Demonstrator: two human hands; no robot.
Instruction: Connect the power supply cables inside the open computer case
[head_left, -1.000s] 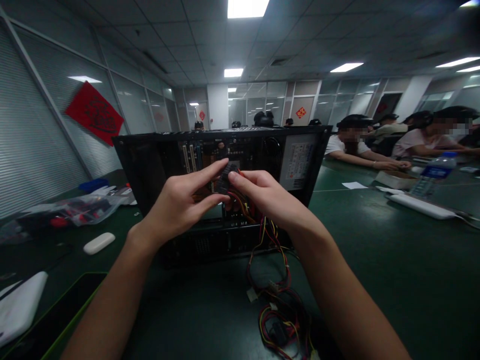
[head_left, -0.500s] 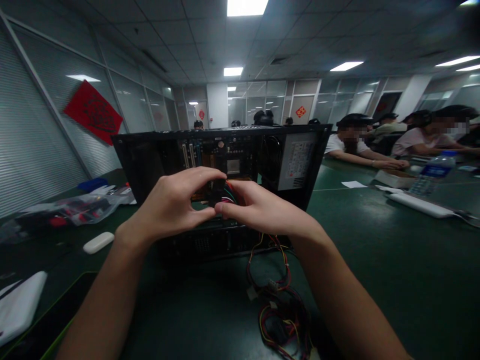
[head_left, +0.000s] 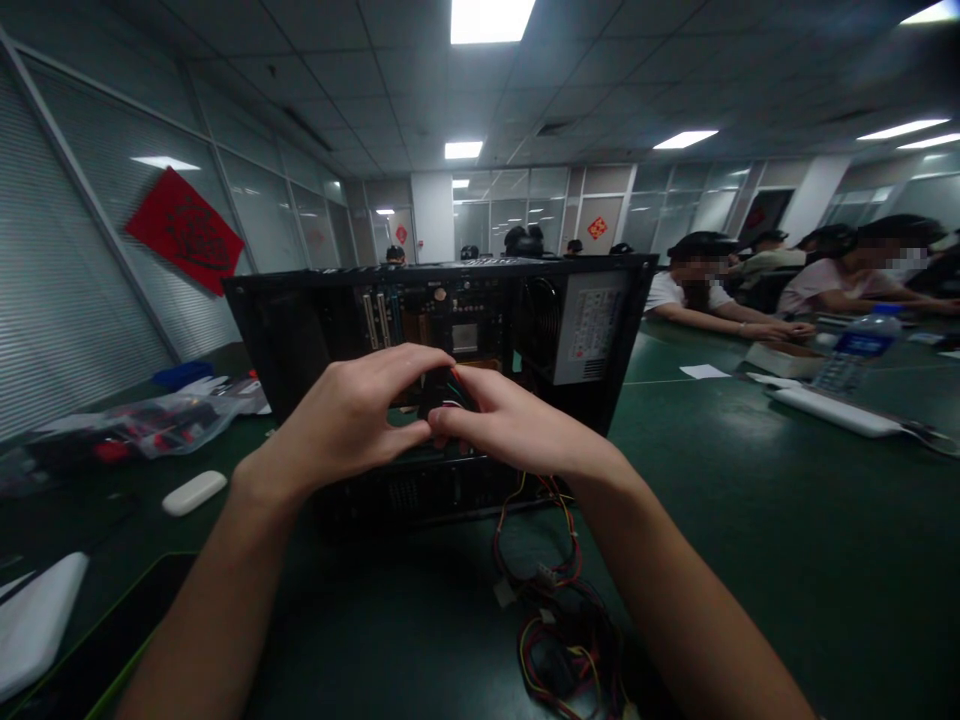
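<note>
An open black computer case (head_left: 439,495) stands on the table with its inside facing me. Before its opening, my left hand (head_left: 352,410) curls with thumb and fingertips closed on a black multi-pin power connector (head_left: 433,392). My right hand (head_left: 517,415) grips the same connector and its coloured wires (head_left: 454,386) from the right. Fingers hide most of the connector, so I cannot tell whether it touches a socket. Behind the hands the motherboard (head_left: 480,305) shows partly, and the power supply (head_left: 594,330) sits at the upper right of the case.
Loose power cables (head_left: 555,640) trail from the case onto the green table (head_left: 720,540). At left lie a plastic bag of parts (head_left: 142,430) and a white oval case (head_left: 194,493). A water bottle (head_left: 862,350), a small box (head_left: 784,358) and people (head_left: 701,290) are at right.
Both hands keep their grip, while the connector and its wires have tilted slightly between the fingers. The view has shifted a little.
</note>
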